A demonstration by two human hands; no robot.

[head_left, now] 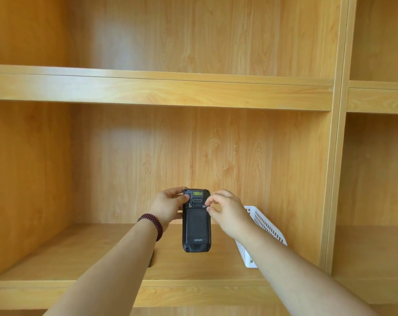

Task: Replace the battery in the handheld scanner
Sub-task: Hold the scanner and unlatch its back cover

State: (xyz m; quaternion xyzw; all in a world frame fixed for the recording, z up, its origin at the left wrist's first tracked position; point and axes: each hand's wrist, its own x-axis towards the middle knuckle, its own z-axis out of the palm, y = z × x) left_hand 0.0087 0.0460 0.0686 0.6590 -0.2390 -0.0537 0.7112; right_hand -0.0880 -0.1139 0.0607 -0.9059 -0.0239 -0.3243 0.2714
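Right hand (227,212) fingers (210,202) pinch a small latch at the scanner's (196,221) back; left hand (168,207) grips its upper left edge, holding it upright above the shelf (79,254), white basket (265,226) behind

Wooden shelving unit (161,92), light oak-grain finish, open compartments divided by an upright panel (338,133). White slotted plastic basket (265,224) on the lower shelf (56,254), right side, tilted on edge. Small dark object (151,258) on the same shelf, mostly hidden; identity not determinable. Dark red bead bracelet (153,223), doubled.
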